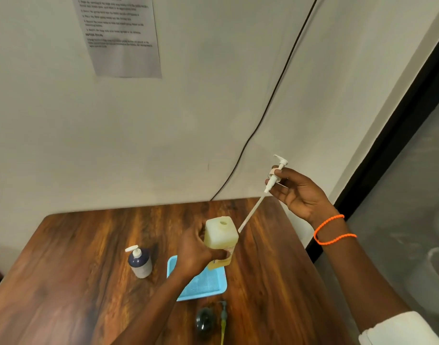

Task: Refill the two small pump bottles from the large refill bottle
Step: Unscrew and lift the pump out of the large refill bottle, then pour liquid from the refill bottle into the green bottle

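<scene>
two hands are raised over the wooden surface (76,245) in the head view. left hand (196,250) wraps its fingers round the large refill bottle (221,235), held upright above the blue tray (206,285), its neck open and pale yellow liquid inside. right hand (298,195), lifted higher and near the wall, pinches a white pump head (275,175) whose long tube slants down toward the bottle. a dark pump bottle (140,262) stands left of the tray; another small bottle (204,319) sits nearer, blurred, with a pump (223,317) lying beside it.
</scene>
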